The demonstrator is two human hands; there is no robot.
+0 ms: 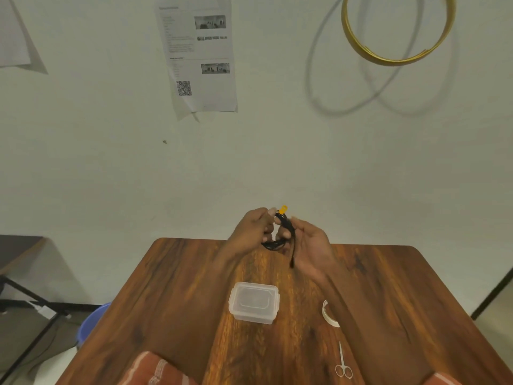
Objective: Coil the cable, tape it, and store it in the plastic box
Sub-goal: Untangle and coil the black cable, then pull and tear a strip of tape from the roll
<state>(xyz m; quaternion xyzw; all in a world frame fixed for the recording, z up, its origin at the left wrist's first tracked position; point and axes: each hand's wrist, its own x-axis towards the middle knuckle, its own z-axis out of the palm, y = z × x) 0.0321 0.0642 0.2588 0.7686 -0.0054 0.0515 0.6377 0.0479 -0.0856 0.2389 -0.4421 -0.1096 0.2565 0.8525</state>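
Coiling is being carried out in the head view: one black cable (280,234) is being held above the far edge of the wooden table (172,287), the left hand (254,227) being closed around the gathered loops while the fingers of the right hand (309,245) are being curled loosely about its other side, one orange-tipped end (283,209) being left poking up and one black end hanging down. Taping is being judged the next step, calling for a hand to be freed for the one tape roll (329,315), partly hidden by the right forearm, and the one pair of scissors (342,362), while the one plastic box (254,302) is lying lidded between them and the hands.
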